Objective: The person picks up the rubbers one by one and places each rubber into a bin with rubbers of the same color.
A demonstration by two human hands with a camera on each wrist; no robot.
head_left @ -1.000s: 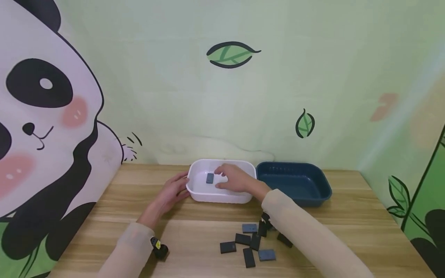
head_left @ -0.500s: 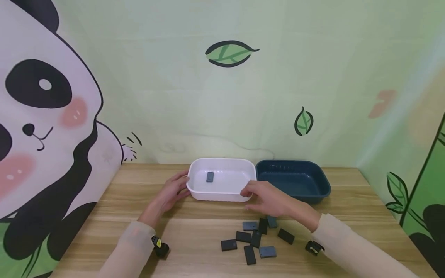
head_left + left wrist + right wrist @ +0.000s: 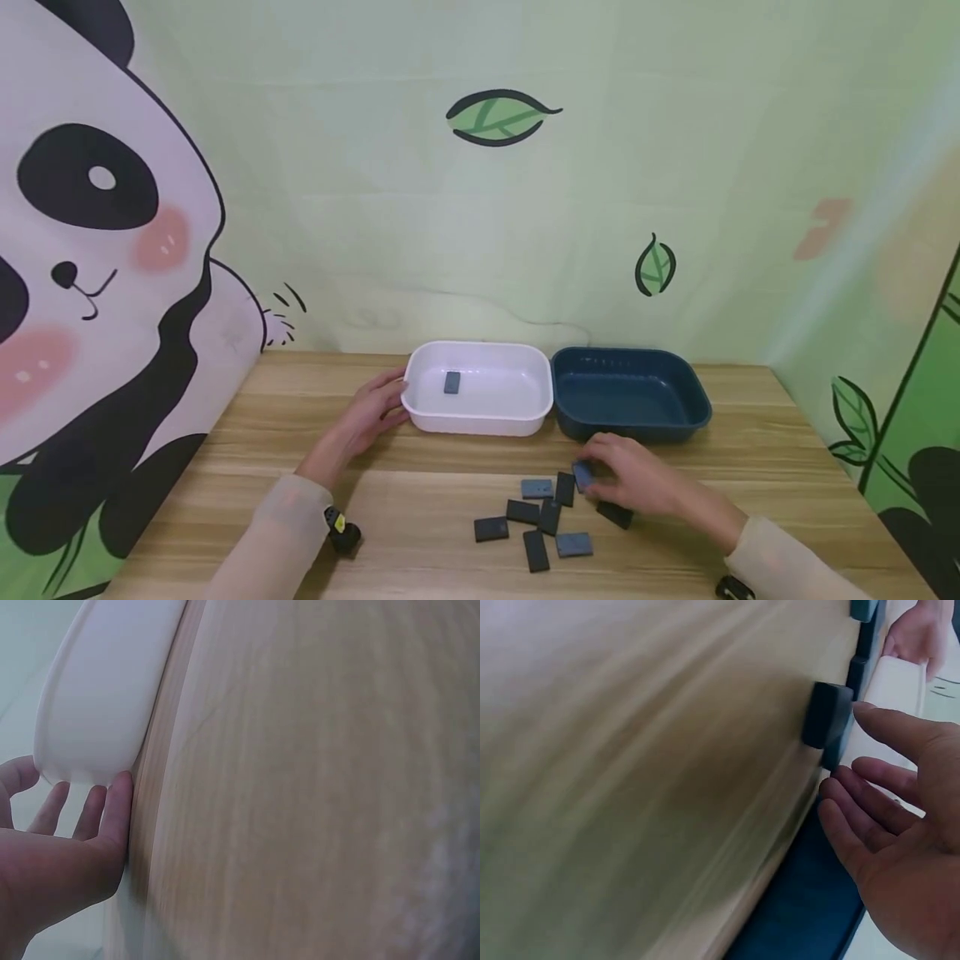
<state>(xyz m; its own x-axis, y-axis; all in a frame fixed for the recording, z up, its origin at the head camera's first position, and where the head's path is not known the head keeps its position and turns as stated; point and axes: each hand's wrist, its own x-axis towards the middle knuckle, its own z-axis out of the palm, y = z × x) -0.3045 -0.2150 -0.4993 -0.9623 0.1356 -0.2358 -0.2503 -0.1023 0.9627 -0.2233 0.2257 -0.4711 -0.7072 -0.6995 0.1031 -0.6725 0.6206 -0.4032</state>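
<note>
My left hand (image 3: 372, 414) rests at the left end of the white basin (image 3: 480, 423). In the left wrist view its fingertips touch the basin's end wall (image 3: 97, 712), with the thumb up by the rim. My right hand (image 3: 637, 473) reaches over a small blue-grey rectangular block (image 3: 582, 476), fingers and thumb spread around it. The right wrist view has the thumb and fingers apart, near a dark block (image 3: 827, 715). Beneath that hand, a black block (image 3: 615, 514) is partly covered. One blue-grey block (image 3: 452, 382) lies inside the white basin.
A navy basin (image 3: 630, 433) stands right against the white one, in front of the printed wall cloth (image 3: 375, 208). Several black blocks (image 3: 536, 551) and blue-grey blocks (image 3: 574, 544) lie scattered on the wooden table (image 3: 420, 533), close to the right hand.
My right hand has left the white basin, moving right and toward me to the scattered blocks. The left hand stays at the basin's end. The block in the basin has not moved.
</note>
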